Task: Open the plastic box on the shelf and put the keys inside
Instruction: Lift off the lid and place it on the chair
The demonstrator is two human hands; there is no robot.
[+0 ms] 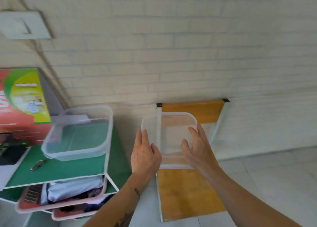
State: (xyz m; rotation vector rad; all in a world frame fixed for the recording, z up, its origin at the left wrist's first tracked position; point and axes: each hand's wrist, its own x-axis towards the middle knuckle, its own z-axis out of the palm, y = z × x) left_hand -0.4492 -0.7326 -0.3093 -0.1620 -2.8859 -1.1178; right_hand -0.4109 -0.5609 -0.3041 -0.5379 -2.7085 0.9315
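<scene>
The clear plastic box (78,134) stands open, without its lid, on the green top of the shelf (68,166). The keys (36,165) lie on the green surface in front of the box, to its left. The clear lid (173,139) is to the right of the shelf, over a yellow surface. My left hand (145,154) touches the lid's left edge with fingers extended. My right hand (197,148) rests on the lid's right side with fingers spread. I cannot tell whether either hand grips the lid.
A red and green cardboard box (22,105) stands at the shelf's back left. A dark device (10,151) lies at the left edge. Pink trays (60,199) with clothes sit in the lower shelves. The yellow surface (187,192) stands against the white brick wall.
</scene>
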